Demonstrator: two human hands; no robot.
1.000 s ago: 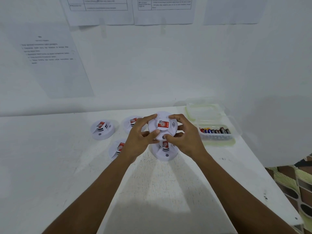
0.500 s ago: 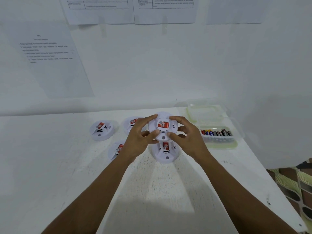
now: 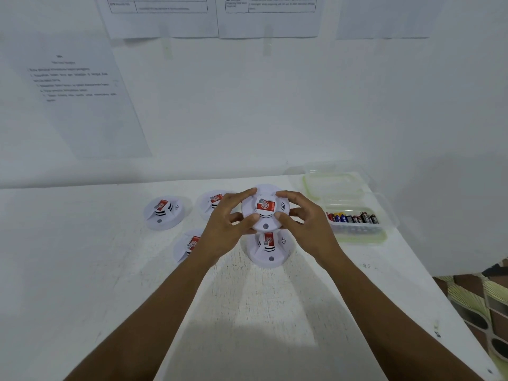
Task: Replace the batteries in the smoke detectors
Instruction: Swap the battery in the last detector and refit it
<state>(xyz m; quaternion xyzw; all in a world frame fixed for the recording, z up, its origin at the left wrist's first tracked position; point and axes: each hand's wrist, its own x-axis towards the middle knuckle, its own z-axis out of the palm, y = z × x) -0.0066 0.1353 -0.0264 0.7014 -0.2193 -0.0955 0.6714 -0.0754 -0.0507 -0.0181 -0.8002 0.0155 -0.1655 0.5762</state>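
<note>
Left hand (image 3: 228, 232) and right hand (image 3: 310, 229) both clamp one white smoke detector (image 3: 265, 209) at frame centre, raised above the counter (image 3: 110, 270). Each grip is curled round a side of the rim, thumbs on the front face; the red label faces the camera. A clear container (image 3: 357, 235) at centre right holds a row of batteries (image 3: 353, 218); its lid (image 3: 334, 185) lies just behind it. A second detector (image 3: 268, 248) sits on the counter directly below the held one. Left of the grip lie a far-left detector (image 3: 164, 212), a rear detector (image 3: 213, 202) and a near detector (image 3: 187, 244), the last two partly hidden by the left hand.

White table (image 3: 82, 270) against a white wall (image 3: 275, 105) hung with papers (image 3: 82, 100); perhaps patterned flooring (image 3: 489, 312) right.
</note>
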